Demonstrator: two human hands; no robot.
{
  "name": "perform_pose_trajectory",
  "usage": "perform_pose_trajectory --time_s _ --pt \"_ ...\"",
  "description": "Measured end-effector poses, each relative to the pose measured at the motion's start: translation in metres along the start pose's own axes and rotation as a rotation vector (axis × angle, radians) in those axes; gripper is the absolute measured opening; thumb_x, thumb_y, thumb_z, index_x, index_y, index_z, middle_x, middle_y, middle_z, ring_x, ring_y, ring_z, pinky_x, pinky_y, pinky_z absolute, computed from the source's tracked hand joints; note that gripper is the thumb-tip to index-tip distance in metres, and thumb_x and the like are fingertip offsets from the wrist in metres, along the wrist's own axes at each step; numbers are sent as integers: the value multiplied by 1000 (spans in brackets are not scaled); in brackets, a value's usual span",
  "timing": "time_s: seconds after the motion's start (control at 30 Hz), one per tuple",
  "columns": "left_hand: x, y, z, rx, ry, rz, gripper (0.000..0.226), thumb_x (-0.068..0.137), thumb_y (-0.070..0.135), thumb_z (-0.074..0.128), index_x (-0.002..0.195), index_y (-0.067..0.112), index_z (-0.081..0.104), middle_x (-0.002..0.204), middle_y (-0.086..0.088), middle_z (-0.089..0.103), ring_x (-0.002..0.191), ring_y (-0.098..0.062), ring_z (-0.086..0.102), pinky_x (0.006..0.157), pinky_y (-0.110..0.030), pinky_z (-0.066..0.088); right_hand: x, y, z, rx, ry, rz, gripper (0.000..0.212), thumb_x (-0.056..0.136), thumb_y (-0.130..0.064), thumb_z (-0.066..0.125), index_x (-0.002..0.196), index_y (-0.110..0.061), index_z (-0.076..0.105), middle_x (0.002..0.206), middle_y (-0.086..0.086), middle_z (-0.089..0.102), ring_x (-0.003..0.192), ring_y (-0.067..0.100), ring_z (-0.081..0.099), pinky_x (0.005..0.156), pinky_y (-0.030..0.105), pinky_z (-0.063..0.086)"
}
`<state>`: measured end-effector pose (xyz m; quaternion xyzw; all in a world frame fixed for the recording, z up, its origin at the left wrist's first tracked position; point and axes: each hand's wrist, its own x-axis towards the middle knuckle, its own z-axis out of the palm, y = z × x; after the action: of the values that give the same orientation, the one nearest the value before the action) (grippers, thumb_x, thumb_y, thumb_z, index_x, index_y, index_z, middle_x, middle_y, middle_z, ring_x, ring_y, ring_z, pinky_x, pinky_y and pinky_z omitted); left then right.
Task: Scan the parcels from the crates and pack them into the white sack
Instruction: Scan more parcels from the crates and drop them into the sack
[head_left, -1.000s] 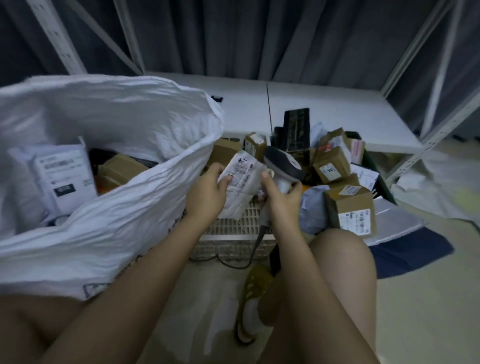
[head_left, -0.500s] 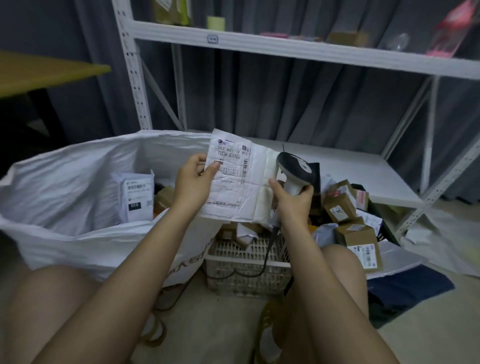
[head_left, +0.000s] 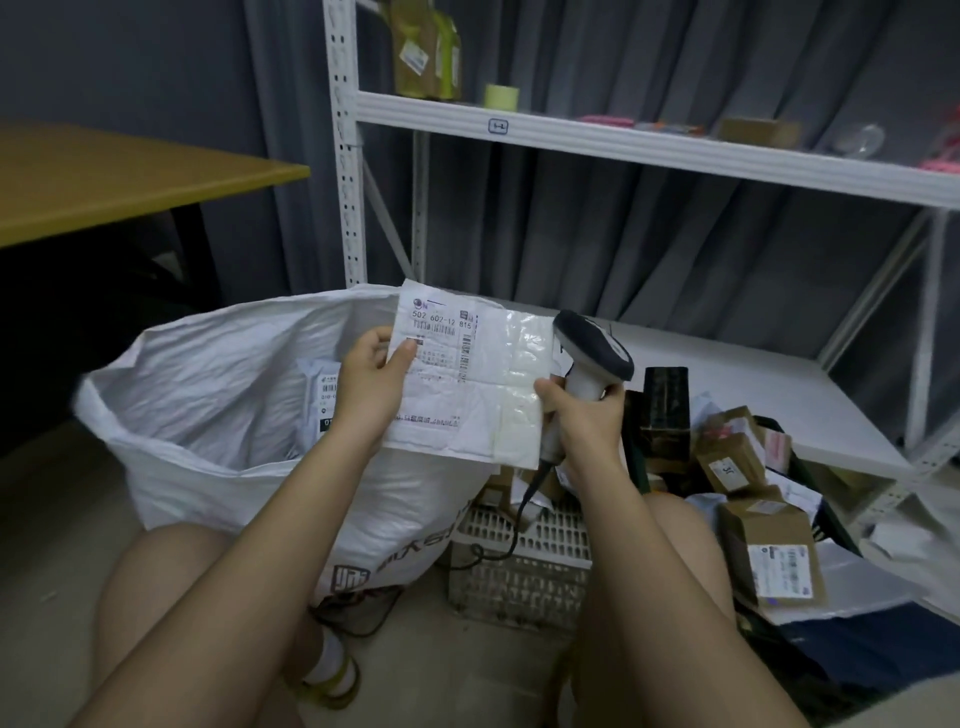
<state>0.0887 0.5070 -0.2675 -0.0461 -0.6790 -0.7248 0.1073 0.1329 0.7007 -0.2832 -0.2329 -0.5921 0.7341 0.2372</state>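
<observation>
We've raised parcel (head_left: 462, 379) higher over sack (head_left: 218, 395); left hand (head_left: 371, 382) fingers pinch its edge, right hand (head_left: 582, 415) grips scanner (head_left: 592, 358) beside it.

One view only, worn on the head, looking forward and down from a seated height, so bare knees and both forearms fill the bottom edge. It faces a metal shelf rack (head_left: 649, 148) against a grey curtain (head_left: 571, 234), close enough that the white sack (head_left: 218, 395) and crate (head_left: 519, 566) sit right underfoot.
</observation>
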Motion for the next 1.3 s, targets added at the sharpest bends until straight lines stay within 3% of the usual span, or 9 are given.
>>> perform_pose_trajectory --time_s 0.1,0.3,0.43,0.53,0.77,0.87,0.97,1.07,1.3 --pt "2 -2 -5 29 -25 -37 13 96 16 53 105 19 61 105 0 68 95 -13 64 85 -29 51 -5 -3 9 36 -15 -20 59 76 -3 78 116 -25 41 89 -9 64 83 8 62 86 36 52" --pt "6 3 -21 156 -101 -121 39 90 -2 40 111 25 58 97 8 65 88 -9 62 75 -25 50 -12 -11 22 16 -6 -71 53 75 -2 77 113 -23 45 86 -9 64 81 9 62 87 38 53" --pt "12 0 -40 210 -83 -113 27 87 -1 52 95 22 64 96 -1 69 90 -21 66 83 -39 55 -18 -17 24 12 -21 -96 55 76 -4 76 116 -24 45 93 -6 64 88 15 65 89 42 55" --pt "13 3 -47 219 -87 -112 27 85 0 57 82 25 65 86 0 70 85 -23 68 83 -45 56 -24 -22 27 2 -21 -150 55 78 -3 75 121 -21 46 92 -9 61 83 6 60 86 36 53" --pt "16 18 -60 79 -45 -146 22 86 -2 61 85 19 66 93 -4 71 85 -21 69 68 -33 56 -22 -32 39 -60 -1 -227 51 79 -8 73 114 -31 44 97 -12 58 88 11 61 90 46 55" --pt "26 17 -67 63 28 -115 25 85 0 62 83 24 67 91 -1 71 87 -21 69 77 -39 57 -19 -33 45 -54 -2 -247 39 83 -14 71 114 -27 49 95 0 67 74 13 66 75 39 59" --pt "39 13 -69 87 90 -82 29 85 3 62 81 31 69 93 -2 73 89 -21 70 83 -46 56 -28 -39 57 -120 -218 -183 29 86 -13 70 111 -9 57 75 8 65 52 14 55 50 25 47" --pt "50 7 -66 136 112 -68 29 85 7 62 79 34 70 94 2 74 90 -20 70 84 -47 56 -41 -37 71 -259 -468 -162 16 83 -12 74 92 -12 61 65 3 58 47 10 50 46 23 43" --pt "65 4 -56 139 155 -110 26 88 6 60 110 17 69 109 -5 71 92 -22 69 81 -46 58 -52 -25 80 -277 -490 -157 21 78 -21 78 72 -9 61 49 1 52 44 12 47 49 27 42"
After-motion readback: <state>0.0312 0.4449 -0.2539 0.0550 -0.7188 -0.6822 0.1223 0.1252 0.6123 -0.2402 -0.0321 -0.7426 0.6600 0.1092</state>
